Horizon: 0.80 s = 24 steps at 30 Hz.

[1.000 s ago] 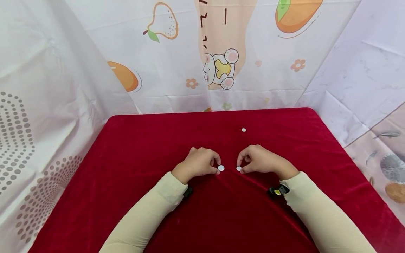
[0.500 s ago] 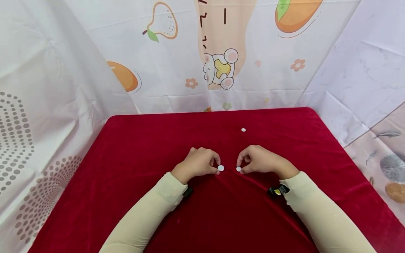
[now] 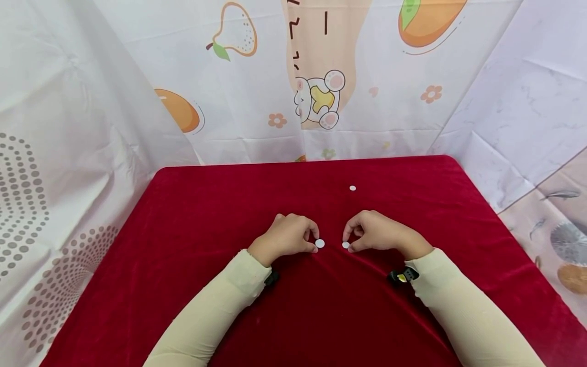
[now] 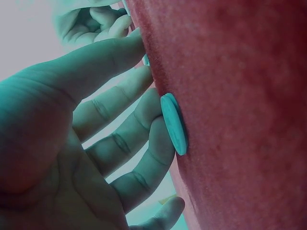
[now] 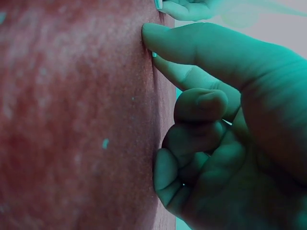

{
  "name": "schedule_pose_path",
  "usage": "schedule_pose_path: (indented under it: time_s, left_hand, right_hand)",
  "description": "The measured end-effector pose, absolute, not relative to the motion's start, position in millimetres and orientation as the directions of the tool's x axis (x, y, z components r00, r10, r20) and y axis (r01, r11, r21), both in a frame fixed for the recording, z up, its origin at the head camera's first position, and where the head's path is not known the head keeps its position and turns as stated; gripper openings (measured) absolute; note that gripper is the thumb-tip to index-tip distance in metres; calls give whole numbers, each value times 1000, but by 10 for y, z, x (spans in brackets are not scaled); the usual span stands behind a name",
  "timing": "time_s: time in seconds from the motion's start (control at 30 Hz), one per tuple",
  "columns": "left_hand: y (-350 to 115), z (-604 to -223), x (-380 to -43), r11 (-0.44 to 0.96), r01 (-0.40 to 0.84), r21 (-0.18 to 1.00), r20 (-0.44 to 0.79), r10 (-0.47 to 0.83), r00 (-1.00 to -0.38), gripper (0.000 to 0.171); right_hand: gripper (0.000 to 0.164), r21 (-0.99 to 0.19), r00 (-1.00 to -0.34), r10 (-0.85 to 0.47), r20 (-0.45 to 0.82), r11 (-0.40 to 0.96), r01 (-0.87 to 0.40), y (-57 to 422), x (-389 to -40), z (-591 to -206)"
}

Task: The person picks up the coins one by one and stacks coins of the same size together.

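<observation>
My left hand point(image 3: 290, 234) and right hand point(image 3: 377, 232) face each other low over the red cloth. Left thumb and index fingertip pinch the edge of a small round white disc point(image 3: 319, 243). Likewise, the right thumb and index fingertip hold a second white disc point(image 3: 346, 245), partly covered by the fingertips. In the left wrist view, another disc point(image 4: 174, 124), tinted teal there, lies by the left hand's other fingertips; the hand hides it in the head view. The right hand's remaining fingers point(image 5: 168, 172) are curled in the right wrist view, near the cloth.
A further small white disc point(image 3: 352, 188) lies alone toward the back right of the red-covered table point(image 3: 220, 199). Behind the table's far edge hangs a printed white curtain point(image 3: 252, 102). Dark straps with small devices point(image 3: 403, 276) sit at both wrists.
</observation>
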<state>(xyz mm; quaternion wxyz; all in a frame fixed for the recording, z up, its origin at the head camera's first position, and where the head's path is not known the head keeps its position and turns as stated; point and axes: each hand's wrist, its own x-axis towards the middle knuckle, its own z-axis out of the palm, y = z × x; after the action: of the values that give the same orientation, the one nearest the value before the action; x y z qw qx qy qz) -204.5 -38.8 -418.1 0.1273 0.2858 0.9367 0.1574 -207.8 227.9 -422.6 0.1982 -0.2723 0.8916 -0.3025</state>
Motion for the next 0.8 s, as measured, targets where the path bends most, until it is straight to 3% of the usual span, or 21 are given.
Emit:
schedule_pose_path:
  time_s: [0.8]
  left_hand:
    - [-391, -4186, -2045, 784, 489, 382, -151, 575, -804, 19]
  right_hand:
    - [16, -666, -763, -620, -184, 649, -368, 2296, -2091, -4241]
